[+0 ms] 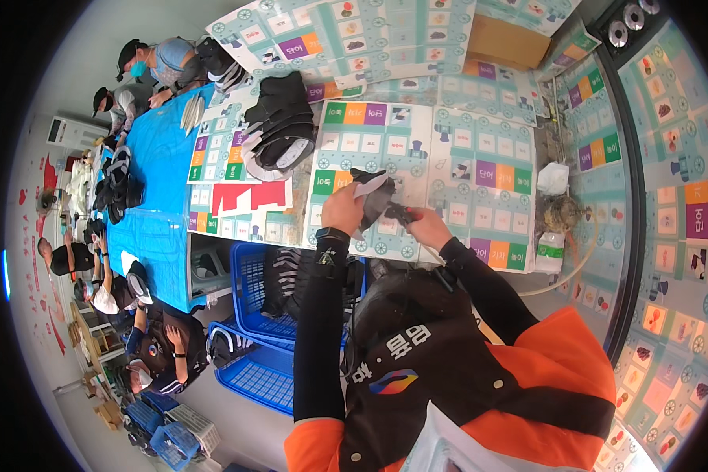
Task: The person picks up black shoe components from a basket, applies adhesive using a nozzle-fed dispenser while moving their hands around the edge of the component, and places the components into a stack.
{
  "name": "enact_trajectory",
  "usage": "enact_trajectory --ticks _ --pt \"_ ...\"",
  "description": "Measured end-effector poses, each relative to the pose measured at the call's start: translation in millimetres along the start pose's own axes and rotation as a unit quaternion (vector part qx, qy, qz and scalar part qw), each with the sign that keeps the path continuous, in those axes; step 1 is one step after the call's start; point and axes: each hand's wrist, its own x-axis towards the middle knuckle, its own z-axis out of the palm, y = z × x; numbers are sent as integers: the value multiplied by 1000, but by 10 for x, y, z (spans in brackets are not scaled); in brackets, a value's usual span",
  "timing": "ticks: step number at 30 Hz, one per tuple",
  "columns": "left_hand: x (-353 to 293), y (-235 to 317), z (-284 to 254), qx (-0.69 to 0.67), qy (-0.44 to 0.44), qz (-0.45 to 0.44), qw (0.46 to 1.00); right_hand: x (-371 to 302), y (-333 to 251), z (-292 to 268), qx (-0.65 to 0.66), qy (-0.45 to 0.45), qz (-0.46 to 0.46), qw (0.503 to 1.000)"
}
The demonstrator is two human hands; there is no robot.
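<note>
Black-and-grey curved fabric piece [378,201], seemingly mid-work, is pinched in the left hand [343,209], the right hand [430,230] clasping a small dark object [399,213]; whether the stacked black pieces [279,116] are finished is unclear.

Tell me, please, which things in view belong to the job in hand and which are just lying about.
Seemingly part of the job:
grey and black piece, in the left hand
small dark thing, in the right hand, too unclear to name
pile of dark pieces

Probably just lying about:
red and white sheet
brown cardboard
</note>
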Motion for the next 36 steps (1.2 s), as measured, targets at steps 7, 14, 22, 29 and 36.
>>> enact_trajectory --ticks 7,14,22,29,36 --pt "77 74 44 -4 -5 12 1000 -26 76 39 -16 -8 -19 1000" --pt "154 76 107 13 -7 15 1000 -38 6 70 -85 166 -65 980" --pt "182 116 154 33 -16 17 999 -58 -18 -87 -117 142 -71 980" --pt "247 103 158 28 -11 32 999 -92 -44 -113 -155 146 -91 973" --pt "272 3 160 21 11 39 999 78 93 -37 -182 122 -110 970"
